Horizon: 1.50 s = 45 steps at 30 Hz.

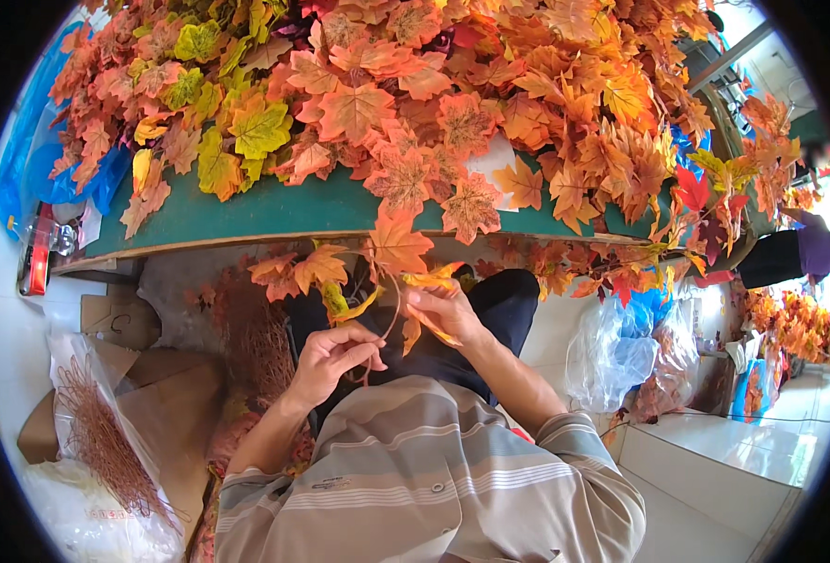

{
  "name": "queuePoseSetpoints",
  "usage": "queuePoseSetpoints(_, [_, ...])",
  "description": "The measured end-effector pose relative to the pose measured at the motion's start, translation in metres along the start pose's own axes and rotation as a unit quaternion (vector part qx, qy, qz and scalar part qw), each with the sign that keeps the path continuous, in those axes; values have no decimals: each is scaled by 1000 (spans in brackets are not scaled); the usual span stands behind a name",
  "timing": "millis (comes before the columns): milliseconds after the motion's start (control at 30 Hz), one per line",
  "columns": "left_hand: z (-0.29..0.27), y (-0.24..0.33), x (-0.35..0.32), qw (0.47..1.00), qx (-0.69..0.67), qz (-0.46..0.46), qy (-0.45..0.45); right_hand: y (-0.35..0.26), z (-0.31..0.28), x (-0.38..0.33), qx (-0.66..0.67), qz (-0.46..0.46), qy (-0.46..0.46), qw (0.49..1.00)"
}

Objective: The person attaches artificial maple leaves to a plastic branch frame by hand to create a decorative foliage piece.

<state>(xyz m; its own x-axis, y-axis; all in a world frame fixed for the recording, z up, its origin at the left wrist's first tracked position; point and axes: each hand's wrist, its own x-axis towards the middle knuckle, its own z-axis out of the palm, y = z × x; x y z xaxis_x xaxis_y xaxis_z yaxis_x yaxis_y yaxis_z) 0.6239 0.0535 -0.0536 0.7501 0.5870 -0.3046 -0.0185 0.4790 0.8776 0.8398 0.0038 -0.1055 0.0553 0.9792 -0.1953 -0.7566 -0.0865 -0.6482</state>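
Observation:
Over my lap, my left hand (329, 364) pinches a thin brownish vine stem (397, 314) between thumb and fingers. The stem curves up from there toward my right hand (449, 314), whose fingers are closed on it beside a yellow-orange artificial leaf (432, 277). Another yellow-orange leaf hangs below that hand. Just above both hands, an orange maple leaf (399, 244) overlaps the table edge. More orange and yellow leaves (321, 269) spread out to the left of the stem. My fingers partly hide where the leaves meet the stem.
A green table (331, 202) bears a large heap of artificial maple leaves (359, 108). At the left, a bundle of brown stems (105, 441) lies in clear plastic near cardboard (176, 403). Clear and blue plastic bags (621, 352) stand at the right by a white tiled step (715, 460).

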Motion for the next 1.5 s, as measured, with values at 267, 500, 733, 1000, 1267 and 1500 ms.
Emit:
queuePoseSetpoints(267, [-10, -24, 9, 977, -182, -107, -13, 9, -5, 4, 3, 44, 74, 996])
queuePoseSetpoints(500, [-17, -36, 14, 962, -241, -119, 40, 24, -31, 2, -36, 54, 80, 995])
queuePoseSetpoints(733, [-26, -34, 24, 980, -169, -101, 36, 3, -29, 5, -111, 91, 91, 985])
queuePoseSetpoints(1000, [-42, -59, 29, 985, -132, -38, 103, -127, 58, -21, -537, 30, 13, 843])
queuePoseSetpoints(1267, [-32, -54, 41, 986, -65, -6, 155, -180, 65, 38, -704, -259, 105, 652])
queuePoseSetpoints(1500, [-33, -56, 32, 991, -90, -8, 98, -166, 56, 42, -751, -321, 108, 567])
